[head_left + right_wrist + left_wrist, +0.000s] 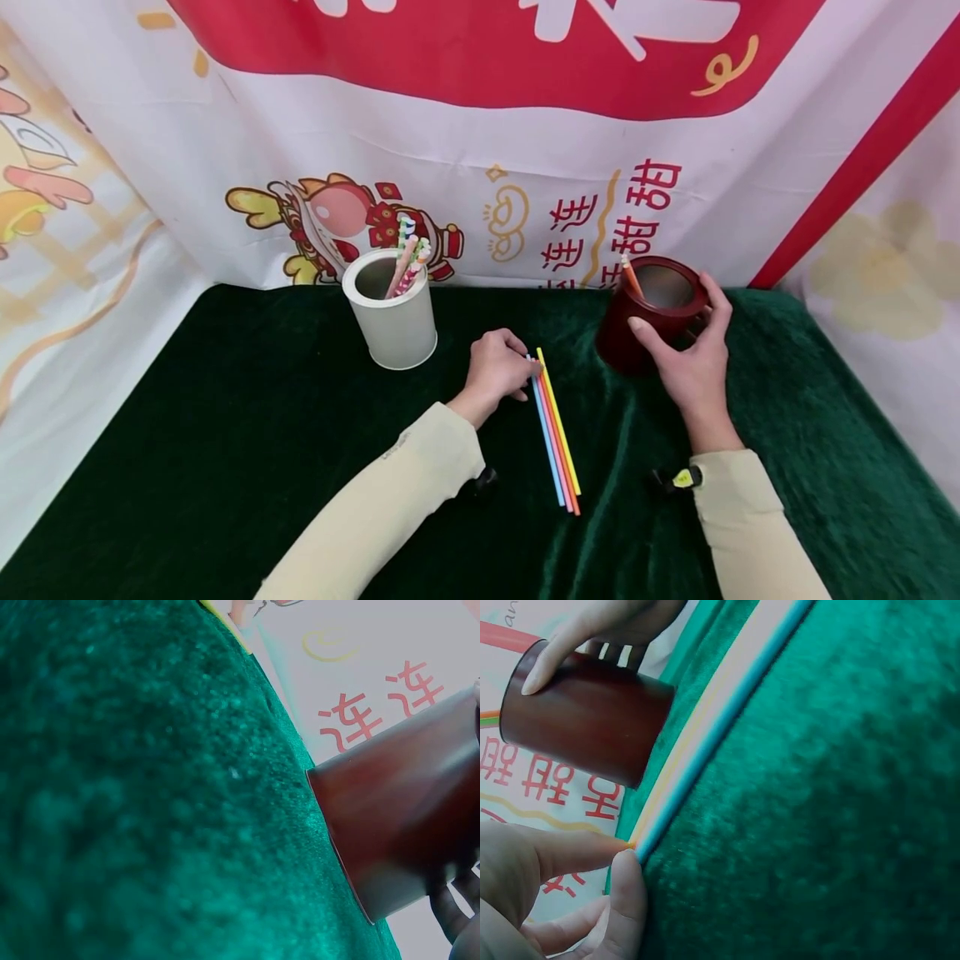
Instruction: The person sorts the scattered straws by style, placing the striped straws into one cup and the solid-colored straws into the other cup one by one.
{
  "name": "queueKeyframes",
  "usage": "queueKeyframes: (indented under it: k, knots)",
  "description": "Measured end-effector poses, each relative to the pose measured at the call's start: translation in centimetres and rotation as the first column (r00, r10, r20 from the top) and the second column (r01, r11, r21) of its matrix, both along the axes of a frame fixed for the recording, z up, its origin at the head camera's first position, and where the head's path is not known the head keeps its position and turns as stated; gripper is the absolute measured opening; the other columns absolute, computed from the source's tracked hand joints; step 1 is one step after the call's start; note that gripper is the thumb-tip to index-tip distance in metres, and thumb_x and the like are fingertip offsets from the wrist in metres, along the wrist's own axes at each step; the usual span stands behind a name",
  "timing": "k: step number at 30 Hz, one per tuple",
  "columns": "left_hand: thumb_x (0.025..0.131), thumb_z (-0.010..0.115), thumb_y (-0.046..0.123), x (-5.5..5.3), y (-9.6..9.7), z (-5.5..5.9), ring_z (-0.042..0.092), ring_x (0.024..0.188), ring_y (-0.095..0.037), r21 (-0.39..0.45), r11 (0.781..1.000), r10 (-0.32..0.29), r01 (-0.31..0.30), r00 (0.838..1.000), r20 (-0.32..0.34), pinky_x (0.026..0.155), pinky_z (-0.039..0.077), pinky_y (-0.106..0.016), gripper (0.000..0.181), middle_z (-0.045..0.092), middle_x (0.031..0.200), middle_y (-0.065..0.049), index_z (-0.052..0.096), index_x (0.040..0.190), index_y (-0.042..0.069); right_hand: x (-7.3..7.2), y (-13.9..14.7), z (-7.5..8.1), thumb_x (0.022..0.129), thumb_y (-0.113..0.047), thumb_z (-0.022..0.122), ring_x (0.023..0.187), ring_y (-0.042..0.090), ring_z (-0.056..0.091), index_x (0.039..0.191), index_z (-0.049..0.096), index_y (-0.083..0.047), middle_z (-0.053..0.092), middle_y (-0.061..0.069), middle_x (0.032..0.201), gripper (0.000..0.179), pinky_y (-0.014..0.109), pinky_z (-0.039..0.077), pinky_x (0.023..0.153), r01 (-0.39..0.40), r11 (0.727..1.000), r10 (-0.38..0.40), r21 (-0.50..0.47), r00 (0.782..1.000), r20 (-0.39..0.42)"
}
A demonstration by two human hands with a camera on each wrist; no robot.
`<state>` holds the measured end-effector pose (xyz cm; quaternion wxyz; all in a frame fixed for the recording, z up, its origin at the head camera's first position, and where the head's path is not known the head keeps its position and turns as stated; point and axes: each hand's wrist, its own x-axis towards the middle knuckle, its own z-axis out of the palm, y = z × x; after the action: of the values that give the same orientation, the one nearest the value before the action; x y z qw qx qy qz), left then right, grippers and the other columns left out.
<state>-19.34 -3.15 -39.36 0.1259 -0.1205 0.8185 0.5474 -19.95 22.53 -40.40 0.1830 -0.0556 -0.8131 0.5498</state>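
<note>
Left hand (497, 369) pinching coloured sticks (562, 454), left of the dark red cup (624, 327); right hand (696, 367) gripping that cup. Uneven stick ends could let one slip; sideways pressure could tip the cup.

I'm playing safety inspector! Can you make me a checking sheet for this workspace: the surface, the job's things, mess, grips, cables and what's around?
Surface: green cloth, some creases.
Job's things: coloured sticks lying on the cloth; red cup with an orange stick inside; white cup with patterned sticks inside.
Clutter: nothing seen.
Grips: left grip pinches at the coloured sticks' far ends; right grip holds the red cup.
Cables: nothing seen.
Surroundings: printed banner behind.
</note>
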Motion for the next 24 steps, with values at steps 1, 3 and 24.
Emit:
queueKeyframes:
  k: [1,3,24]
  knots:
    - [0.093,0.084,0.007,0.03,0.02,-0.05,0.067,0.055,-0.016,0.001,1.000,0.000,0.000,1.000,-0.004,0.050,0.058,-0.024,0.020,0.070,0.091,-0.013,0.066,0.104,0.006,-0.01,-0.01,-0.01,0.091,-0.045,0.085,0.151,0.021,0.038,0.161,0.020,-0.056,0.042,-0.007,0.168,0.096,0.059,0.041,0.123,0.000,1.000,0.000,0.001,1.000,-0.002]
    - [0.093,0.083,0.005,0.09,0.04,-0.16,0.068,0.056,-0.017,0.003,1.000,-0.001,0.001,1.000,-0.016,0.050,0.058,-0.024,0.020,0.070,0.093,-0.013,0.067,0.105,0.005,-0.03,-0.03,-0.02,0.091,-0.045,0.085,0.151,0.021,0.039,0.161,0.020,-0.055,0.042,-0.007,0.168,0.096,0.059,0.041,0.122,-0.001,1.000,0.001,0.002,1.000,-0.006]
    - [0.095,0.083,0.011,-0.06,0.13,-0.26,0.063,0.048,-0.012,-0.065,0.998,-0.025,0.025,1.000,0.003,0.048,0.054,-0.021,0.015,0.071,0.094,-0.010,0.068,0.094,0.007,-0.03,0.01,-0.15,0.092,-0.044,0.084,0.152,0.023,0.038,0.160,0.018,-0.058,0.040,-0.006,0.169,0.096,0.060,0.039,0.123,-0.003,1.000,0.003,-0.017,1.000,0.007]
